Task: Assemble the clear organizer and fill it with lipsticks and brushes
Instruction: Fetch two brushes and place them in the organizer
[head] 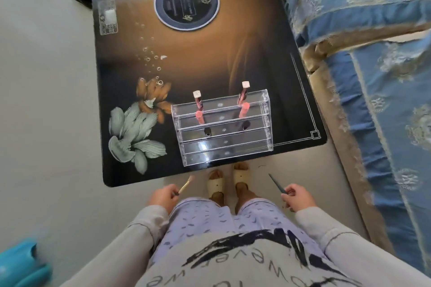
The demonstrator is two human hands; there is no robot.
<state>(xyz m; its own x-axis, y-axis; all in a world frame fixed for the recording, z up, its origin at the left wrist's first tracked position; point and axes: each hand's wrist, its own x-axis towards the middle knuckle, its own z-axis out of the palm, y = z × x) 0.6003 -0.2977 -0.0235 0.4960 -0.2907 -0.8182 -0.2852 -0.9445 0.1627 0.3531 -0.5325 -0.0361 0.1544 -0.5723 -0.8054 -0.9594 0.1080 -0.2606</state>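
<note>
The table is black and brown, with pale green and orange flowers painted on its left side. The lipsticks are pink. The sofa cover on the right is blue with pale leafy patterns.

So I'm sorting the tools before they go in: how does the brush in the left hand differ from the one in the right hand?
The light wooden-handled brush in the left hand is pale, with a soft fluffy tip; the thin dark brush in the right hand is black and tapers to a fine point. The light one leans up-right, the dark one up-left. Both are pinched by the fingers, below the clear tiered organizer, not yet slotted.
</note>
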